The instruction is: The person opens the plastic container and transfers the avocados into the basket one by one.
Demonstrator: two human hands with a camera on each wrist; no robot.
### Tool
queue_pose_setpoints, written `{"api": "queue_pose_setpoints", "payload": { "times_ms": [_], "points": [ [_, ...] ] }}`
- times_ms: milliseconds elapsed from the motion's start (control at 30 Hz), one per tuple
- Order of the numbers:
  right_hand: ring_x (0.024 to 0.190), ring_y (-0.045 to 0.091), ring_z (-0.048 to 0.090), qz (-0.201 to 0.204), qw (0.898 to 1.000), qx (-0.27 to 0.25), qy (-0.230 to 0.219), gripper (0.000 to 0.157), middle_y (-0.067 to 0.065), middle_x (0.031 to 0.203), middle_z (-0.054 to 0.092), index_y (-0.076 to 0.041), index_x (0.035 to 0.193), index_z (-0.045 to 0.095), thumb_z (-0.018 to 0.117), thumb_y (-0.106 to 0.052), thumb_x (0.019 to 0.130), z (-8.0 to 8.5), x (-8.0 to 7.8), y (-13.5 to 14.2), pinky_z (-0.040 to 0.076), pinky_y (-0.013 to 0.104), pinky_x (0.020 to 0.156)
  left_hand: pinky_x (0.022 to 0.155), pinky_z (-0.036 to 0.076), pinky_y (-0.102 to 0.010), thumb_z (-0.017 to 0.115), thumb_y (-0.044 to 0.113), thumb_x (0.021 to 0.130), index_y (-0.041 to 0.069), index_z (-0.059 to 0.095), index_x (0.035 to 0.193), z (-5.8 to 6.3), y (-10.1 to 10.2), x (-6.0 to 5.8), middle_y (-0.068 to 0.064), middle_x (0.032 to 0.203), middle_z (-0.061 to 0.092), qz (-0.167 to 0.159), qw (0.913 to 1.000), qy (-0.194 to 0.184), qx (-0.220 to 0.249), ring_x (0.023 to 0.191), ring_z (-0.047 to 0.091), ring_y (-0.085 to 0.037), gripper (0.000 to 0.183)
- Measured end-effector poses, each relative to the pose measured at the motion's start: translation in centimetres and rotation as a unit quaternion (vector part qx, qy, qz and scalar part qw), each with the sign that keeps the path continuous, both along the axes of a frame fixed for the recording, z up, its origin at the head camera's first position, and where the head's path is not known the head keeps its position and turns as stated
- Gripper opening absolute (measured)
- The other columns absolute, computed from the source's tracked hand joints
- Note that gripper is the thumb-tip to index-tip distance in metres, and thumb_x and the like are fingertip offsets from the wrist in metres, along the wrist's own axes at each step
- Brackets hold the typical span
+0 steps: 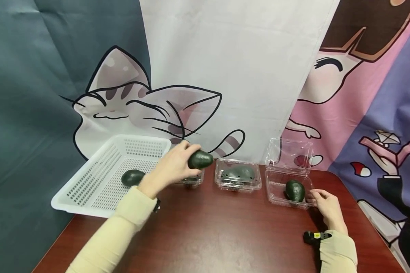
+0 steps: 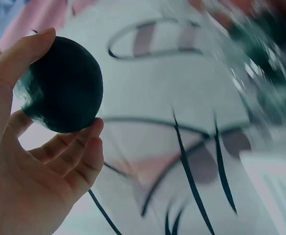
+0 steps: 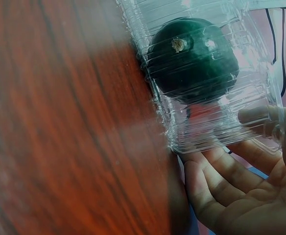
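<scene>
My left hand (image 1: 171,167) grips a dark green avocado (image 1: 200,159), raised above the table between the white basket and the middle container. In the left wrist view, thumb and fingertips hold the avocado (image 2: 64,85) on opposite sides. At the right, a clear plastic clamshell container (image 1: 276,186) stands with its lid (image 1: 288,153) raised, one avocado (image 1: 295,190) inside. My right hand (image 1: 329,207) holds that container by its right edge. In the right wrist view, the thumb overlaps the wall and the fingers (image 3: 231,171) lie along the outside.
A white perforated basket (image 1: 85,210) at the left holds an avocado (image 1: 132,178). A closed clear container (image 1: 238,185) with avocados stands at the back middle; another container (image 1: 196,181) is partly hidden behind my left hand. A printed cloth (image 1: 242,76) hangs behind the brown table (image 1: 225,235).
</scene>
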State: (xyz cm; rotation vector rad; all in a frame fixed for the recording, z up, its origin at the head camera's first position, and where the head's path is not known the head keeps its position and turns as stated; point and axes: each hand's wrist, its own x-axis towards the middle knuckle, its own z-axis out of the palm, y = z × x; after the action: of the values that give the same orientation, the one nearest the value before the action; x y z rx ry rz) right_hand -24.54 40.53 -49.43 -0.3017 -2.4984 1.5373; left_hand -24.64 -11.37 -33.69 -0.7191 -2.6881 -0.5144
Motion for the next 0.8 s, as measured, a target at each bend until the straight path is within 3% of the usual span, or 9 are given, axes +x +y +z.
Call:
{"api": "queue_pose_setpoints", "payload": {
  "times_ms": [267, 467, 800],
  "points": [
    [0.065, 0.006, 0.058, 0.001, 1.0, 0.006, -0.004, 0.043, -0.001, 0.086, 0.062, 0.016, 0.121, 0.056, 0.047, -0.022, 0.103, 0.0, 0.1, 0.0, 0.051, 0.025, 0.057, 0.078, 0.052, -0.052, 0.086, 0.032, 0.072, 0.011, 0.05, 0.139, 0.5, -7.0, -3.1, -0.017, 0.112, 0.05, 0.048, 0.9966, -0.067, 0.002, 0.093, 0.058, -0.032, 0.08],
    [0.065, 0.006, 0.058, -0.003, 1.0, 0.002, -0.003, 0.043, 0.0, 0.085, 0.063, 0.015, 0.122, 0.055, 0.047, -0.023, 0.103, -0.1, 0.1, -0.1, 0.051, 0.024, 0.057, 0.079, 0.049, -0.053, 0.083, 0.03, 0.075, 0.007, 0.049, 0.138, -0.9, -10.8, -4.7, -0.022, 0.114, 0.051, 0.081, 0.9935, -0.077, -0.019, 0.093, 0.058, -0.036, 0.075],
    [0.065, 0.006, 0.058, -0.002, 1.0, 0.003, 0.0, 0.043, -0.001, 0.085, 0.063, 0.015, 0.121, 0.056, 0.048, -0.023, 0.103, -0.3, 0.2, -0.1, 0.051, 0.025, 0.057, 0.082, 0.045, -0.059, 0.081, 0.031, 0.076, 0.001, 0.044, 0.141, -3.0, -15.1, -6.6, -0.031, 0.125, 0.046, 0.118, 0.9875, -0.104, -0.008, 0.101, 0.055, -0.046, 0.08]
  ]
}}
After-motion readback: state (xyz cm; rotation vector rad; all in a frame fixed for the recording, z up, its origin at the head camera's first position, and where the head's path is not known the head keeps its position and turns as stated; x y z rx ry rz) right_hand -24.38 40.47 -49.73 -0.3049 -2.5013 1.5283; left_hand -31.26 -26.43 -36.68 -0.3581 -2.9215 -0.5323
